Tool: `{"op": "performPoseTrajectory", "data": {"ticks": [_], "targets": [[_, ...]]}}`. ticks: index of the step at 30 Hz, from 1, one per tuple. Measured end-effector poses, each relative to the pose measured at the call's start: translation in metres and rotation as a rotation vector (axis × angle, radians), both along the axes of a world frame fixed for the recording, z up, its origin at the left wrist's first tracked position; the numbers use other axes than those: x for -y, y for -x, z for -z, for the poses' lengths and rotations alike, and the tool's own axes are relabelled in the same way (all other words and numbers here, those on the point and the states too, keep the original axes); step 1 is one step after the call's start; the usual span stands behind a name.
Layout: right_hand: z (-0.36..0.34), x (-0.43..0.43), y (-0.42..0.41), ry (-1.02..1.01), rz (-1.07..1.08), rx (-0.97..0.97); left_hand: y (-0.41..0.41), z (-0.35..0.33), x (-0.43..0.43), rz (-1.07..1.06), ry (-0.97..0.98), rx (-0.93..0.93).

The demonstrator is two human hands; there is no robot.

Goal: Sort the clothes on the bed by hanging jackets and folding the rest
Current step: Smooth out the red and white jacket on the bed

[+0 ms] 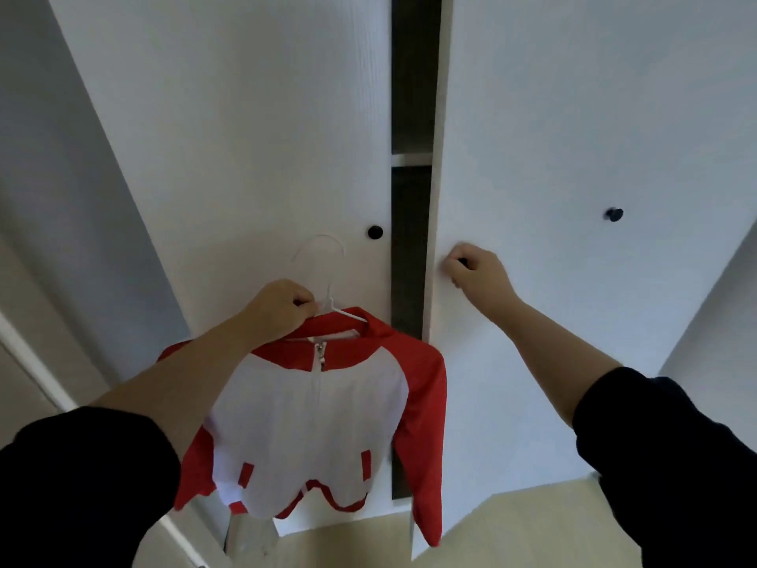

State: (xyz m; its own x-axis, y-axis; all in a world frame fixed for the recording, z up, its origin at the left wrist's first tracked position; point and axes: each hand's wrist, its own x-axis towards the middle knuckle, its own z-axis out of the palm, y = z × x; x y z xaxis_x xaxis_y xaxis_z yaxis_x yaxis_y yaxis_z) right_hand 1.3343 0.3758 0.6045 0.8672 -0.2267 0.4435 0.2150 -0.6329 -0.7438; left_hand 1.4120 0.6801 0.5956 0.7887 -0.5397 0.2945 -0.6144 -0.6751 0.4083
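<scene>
A red and white zip-up jacket (315, 424) hangs on a white hanger (327, 276) in front of the white wardrobe. My left hand (278, 309) grips the hanger at its neck, just above the red collar, and holds the jacket up. My right hand (475, 272) is curled round a small dark knob on the middle wardrobe door (553, 157), whose left edge stands slightly ajar. A dark gap (411, 239) shows between that door and the left door (245, 137), with a white shelf edge visible inside.
A black knob (375, 232) sits on the left door and another black knob (613, 214) on a door further right. Pale wooden floor (512, 535) lies below. A white wall and door frame (37, 354) stand to the left.
</scene>
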Motion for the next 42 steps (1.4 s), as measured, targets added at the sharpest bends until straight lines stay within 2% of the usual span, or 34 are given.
{"op": "performPoseTrajectory", "data": {"ticks": [5,8,13,16,20,27,29,31,33,34,36,38,40,42], "targets": [[0.001,0.027,0.082,-0.087,-0.014,-0.023,0.03,-0.004,0.068,0.132,-0.09,-0.047],[0.002,0.05,0.127,-0.118,0.058,-0.035,0.057,-0.004,0.112,0.213,-0.082,-0.086],[0.004,0.097,0.199,-0.2,0.221,-0.009,0.105,0.0,0.168,0.368,-0.065,-0.047],[0.013,0.117,0.237,-0.158,0.385,0.029,0.128,0.008,0.189,0.405,-0.007,-0.052],[0.009,0.141,0.264,-0.042,0.541,-0.071,0.153,0.012,0.211,0.407,0.077,-0.067],[0.006,0.158,0.281,-0.263,0.47,-0.065,0.189,0.01,0.232,0.387,0.181,-0.107],[0.012,0.149,0.286,-0.165,0.542,-0.03,0.198,0.013,0.235,0.368,0.209,-0.102],[0.021,0.13,0.29,0.03,0.583,0.066,0.204,0.017,0.238,0.342,0.228,-0.089],[0.03,0.11,0.286,0.258,0.481,0.111,0.204,0.02,0.238,0.325,0.227,-0.1],[0.033,0.104,0.279,0.364,0.406,0.047,0.202,0.021,0.238,0.319,0.226,-0.121],[0.031,0.102,0.262,0.49,0.285,-0.238,0.192,0.021,0.237,0.303,0.24,-0.157],[0.029,0.105,0.243,0.458,0.203,-0.46,0.178,0.022,0.237,0.282,0.246,-0.18],[0.028,0.109,0.222,0.428,0.227,-0.465,0.159,0.023,0.238,0.275,0.213,-0.175],[0.024,0.113,0.197,0.423,0.308,-0.446,0.131,0.021,0.242,0.291,0.081,-0.12]]}}
